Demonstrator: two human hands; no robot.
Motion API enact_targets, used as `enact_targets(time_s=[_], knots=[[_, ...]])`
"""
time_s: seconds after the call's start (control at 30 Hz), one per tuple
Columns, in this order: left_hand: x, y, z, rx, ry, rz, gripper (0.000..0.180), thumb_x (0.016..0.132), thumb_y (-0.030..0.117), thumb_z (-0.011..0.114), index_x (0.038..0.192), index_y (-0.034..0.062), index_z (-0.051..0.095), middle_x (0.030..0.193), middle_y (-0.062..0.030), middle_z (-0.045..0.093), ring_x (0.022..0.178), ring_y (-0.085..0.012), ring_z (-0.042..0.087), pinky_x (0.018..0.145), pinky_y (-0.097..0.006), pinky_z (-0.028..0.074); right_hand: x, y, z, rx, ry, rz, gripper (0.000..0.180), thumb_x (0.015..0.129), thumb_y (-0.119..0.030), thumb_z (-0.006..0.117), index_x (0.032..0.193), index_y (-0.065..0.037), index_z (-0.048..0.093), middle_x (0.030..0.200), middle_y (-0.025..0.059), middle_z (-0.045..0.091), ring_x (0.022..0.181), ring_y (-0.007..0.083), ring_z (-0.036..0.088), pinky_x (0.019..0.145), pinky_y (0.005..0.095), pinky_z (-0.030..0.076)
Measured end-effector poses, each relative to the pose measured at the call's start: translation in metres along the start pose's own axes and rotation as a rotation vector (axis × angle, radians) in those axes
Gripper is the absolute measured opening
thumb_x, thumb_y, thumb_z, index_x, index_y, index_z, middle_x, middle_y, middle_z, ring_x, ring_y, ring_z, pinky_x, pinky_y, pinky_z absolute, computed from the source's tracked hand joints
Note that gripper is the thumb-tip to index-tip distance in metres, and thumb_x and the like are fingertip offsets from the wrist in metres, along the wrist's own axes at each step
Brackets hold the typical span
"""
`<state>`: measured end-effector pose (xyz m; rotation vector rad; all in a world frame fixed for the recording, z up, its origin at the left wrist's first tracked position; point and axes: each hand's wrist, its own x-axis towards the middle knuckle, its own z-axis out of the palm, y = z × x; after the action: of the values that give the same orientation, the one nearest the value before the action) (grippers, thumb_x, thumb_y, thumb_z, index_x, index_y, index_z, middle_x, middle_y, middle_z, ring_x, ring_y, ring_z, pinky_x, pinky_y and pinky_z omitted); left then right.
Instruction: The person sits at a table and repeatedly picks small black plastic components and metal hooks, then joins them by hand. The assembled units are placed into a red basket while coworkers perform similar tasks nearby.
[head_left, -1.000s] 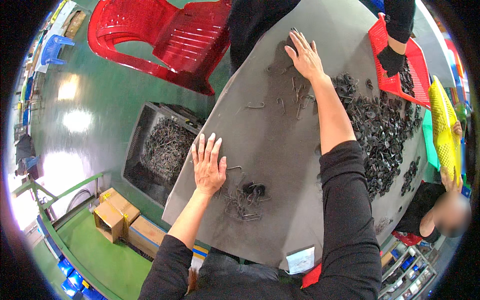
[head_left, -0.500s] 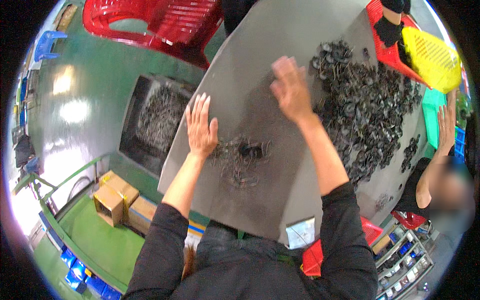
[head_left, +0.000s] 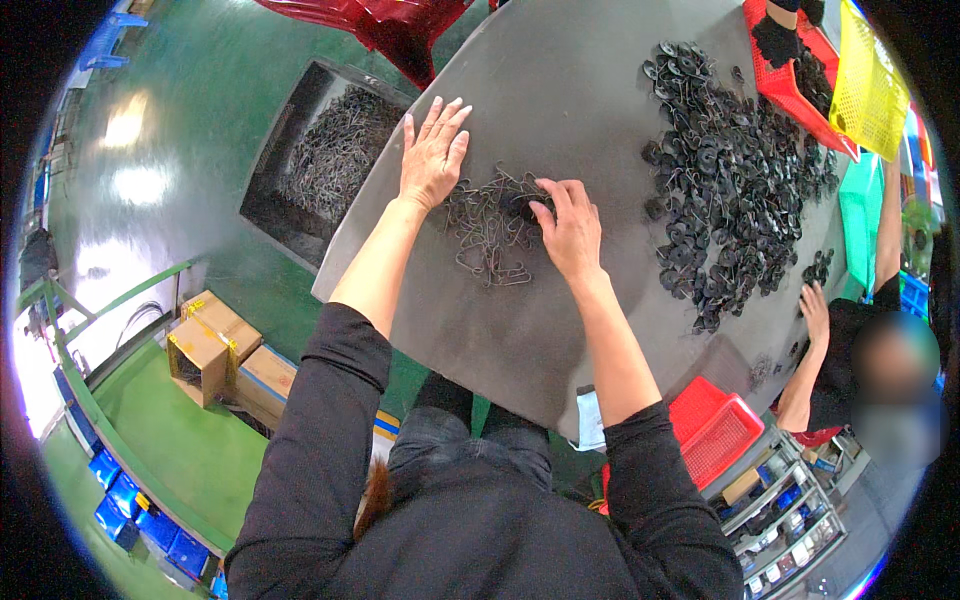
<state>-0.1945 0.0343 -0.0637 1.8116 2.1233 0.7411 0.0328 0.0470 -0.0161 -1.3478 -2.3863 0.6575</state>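
Note:
My left hand (head_left: 432,155) rests with fingers spread near the left edge of the grey table (head_left: 480,370), beside a small heap of bent wire hooks (head_left: 490,240). It holds nothing. At the heap's right side, my right hand (head_left: 573,235) has thumb and fingers closed round the edge of a small black piece (head_left: 522,207) lying among the wires. Its exact shape is partly hidden by the fingertips. To the right spreads a large pile of black disc-like parts with thin wires (head_left: 730,200).
A black bin of wire hooks (head_left: 265,180) stands left of the table, below a red chair (head_left: 400,30). Red (head_left: 815,115), yellow (head_left: 870,90) and green baskets (head_left: 862,215) line the far right. A co-worker's hand (head_left: 815,315) touches the table there. Another red basket (head_left: 715,430) sits near front right.
My right hand has come down from above the table to the black piece at the wire heap. My left hand stays spread beside the heap. The view has shifted. The co-worker's hand has lowered.

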Motion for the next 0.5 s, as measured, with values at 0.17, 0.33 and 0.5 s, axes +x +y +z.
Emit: enact_targets(time_s=[0.17,0.33,0.5], knots=[[-0.035,0.017,-0.009,-0.223,-0.036,0.021,0.039,0.093,0.027,0.040,0.130,0.0134,0.043,0.134,-0.0064,0.044,0.132,-0.0210,0.029,0.110,-0.047,0.010,-0.006,0.000,0.004,-0.117,-0.098,-0.044,0.017,0.078,-0.018,0.063,0.094,-0.012,0.059,0.092,0.0042,0.055,0.088,0.0224,0.056,0.072,0.0391,0.043],[-0.075,0.038,-0.019,-0.459,0.038,-0.144,0.035,0.088,0.017,0.051,0.123,0.0098,0.050,0.123,-0.0115,0.053,0.122,-0.0269,0.043,0.105,-0.040,0.027,-0.032,-0.016,-0.030,0.310,0.086,0.180,0.009,0.077,-0.009,0.062,0.084,-0.005,0.060,0.083,0.0089,0.059,0.074,0.0267,0.060,0.066,0.0338,0.047],[-0.093,0.070,-0.025,-0.439,0.136,-0.114,0.029,0.085,0.008,0.054,0.113,0.0068,0.057,0.114,-0.0119,0.057,0.115,-0.0265,0.049,0.099,-0.035,0.036,-0.061,-0.001,-0.043,0.408,0.072,0.352,0.010,0.074,-0.005,0.066,0.084,-0.003,0.062,0.078,0.0066,0.063,0.069,0.0166,0.060,0.064,0.0280,0.046]])
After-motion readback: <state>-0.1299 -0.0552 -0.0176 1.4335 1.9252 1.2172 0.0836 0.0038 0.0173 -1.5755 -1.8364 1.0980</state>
